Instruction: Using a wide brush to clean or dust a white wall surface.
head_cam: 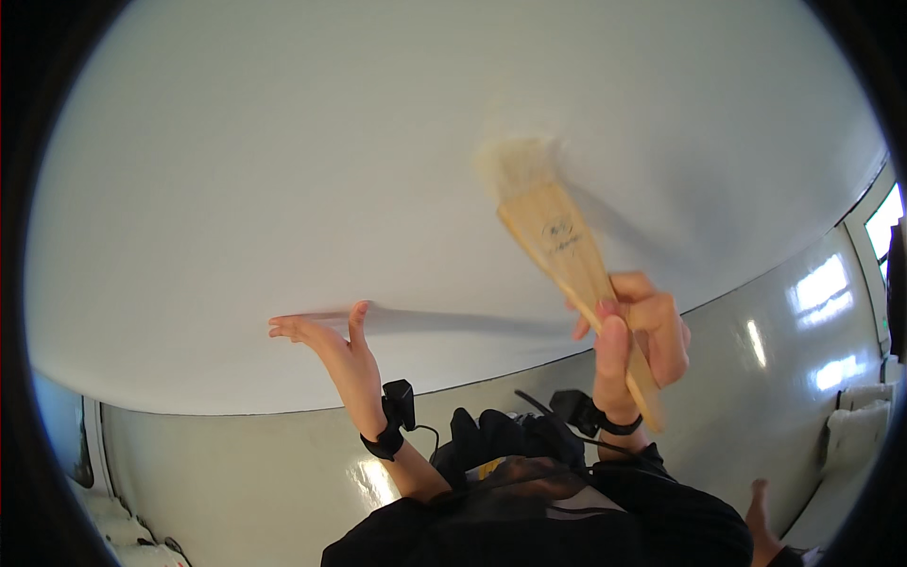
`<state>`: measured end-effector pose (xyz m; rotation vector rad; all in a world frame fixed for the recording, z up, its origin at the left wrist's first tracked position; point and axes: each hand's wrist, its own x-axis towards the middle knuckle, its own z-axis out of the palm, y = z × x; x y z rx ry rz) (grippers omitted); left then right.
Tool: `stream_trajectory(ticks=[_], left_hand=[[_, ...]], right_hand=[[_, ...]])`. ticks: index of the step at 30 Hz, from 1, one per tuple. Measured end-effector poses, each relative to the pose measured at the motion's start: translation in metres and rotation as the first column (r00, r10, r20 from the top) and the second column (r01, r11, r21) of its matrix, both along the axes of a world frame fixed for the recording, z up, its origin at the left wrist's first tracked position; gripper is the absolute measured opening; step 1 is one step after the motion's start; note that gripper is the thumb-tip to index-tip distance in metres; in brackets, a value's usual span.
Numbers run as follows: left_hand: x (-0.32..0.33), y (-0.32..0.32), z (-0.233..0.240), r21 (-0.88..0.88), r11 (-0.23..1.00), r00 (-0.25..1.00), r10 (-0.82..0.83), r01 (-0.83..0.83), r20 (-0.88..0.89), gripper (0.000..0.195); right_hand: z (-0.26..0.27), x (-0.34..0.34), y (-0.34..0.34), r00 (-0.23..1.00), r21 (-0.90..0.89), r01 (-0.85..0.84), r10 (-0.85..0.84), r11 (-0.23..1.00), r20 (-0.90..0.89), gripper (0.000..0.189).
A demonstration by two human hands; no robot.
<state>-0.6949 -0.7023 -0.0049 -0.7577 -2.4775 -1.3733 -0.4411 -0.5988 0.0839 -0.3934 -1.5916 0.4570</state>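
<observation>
My right hand (641,326) grips a wide flat brush by its pale wooden handle (567,244), thumb on the near face. Pale, blurred bristles (524,166) point up and to the left over a large smooth white surface (283,177). Whether the bristles touch it I cannot tell. The handle bears writing, and a shadow falls to its right. Lower and to the left, my left hand (340,351) is at the white surface, holding nothing. Its fingers reach left and the thumb stands apart. Any contact there is unclear.
Black devices are strapped to my left wrist (398,418) and right wrist (581,411), with cables. Beyond the white surface's curved-looking edge lies a glossy floor (248,461). At lower right another person's hand (759,517) shows. White objects (857,432) stand along the right side.
</observation>
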Motion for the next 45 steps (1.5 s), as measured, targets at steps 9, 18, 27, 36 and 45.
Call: stream_trajectory(ticks=[9,18,27,36,45], left_hand=[[0.000,-0.001,0.000,0.031,0.999,0.996,-0.024,0.021,0.091,0.120],[-0.003,-0.001,-0.002,0.067,0.998,0.999,-0.022,0.020,0.024,0.113],[0.001,-0.002,0.008,0.191,0.980,0.998,-0.055,0.051,0.015,0.112],[0.000,0.006,0.000,0.167,0.986,0.999,-0.017,0.024,-0.044,0.109],[0.001,-0.011,0.022,0.173,0.984,0.998,-0.051,0.044,0.036,0.066]], right_hand=[[0.035,-0.011,0.026,0.986,0.248,-0.105,0.133,0.963,-0.100,0.023],[-0.015,-0.016,0.008,0.993,-0.087,-0.117,0.115,0.989,-0.028,0.019],[-0.004,0.011,-0.017,0.964,-0.090,-0.255,0.260,0.963,0.049,0.019],[-0.072,-0.010,-0.019,0.980,-0.132,-0.047,0.071,0.990,0.184,0.021],[-0.113,0.015,-0.004,0.875,-0.505,0.048,0.208,0.862,0.438,0.020]])
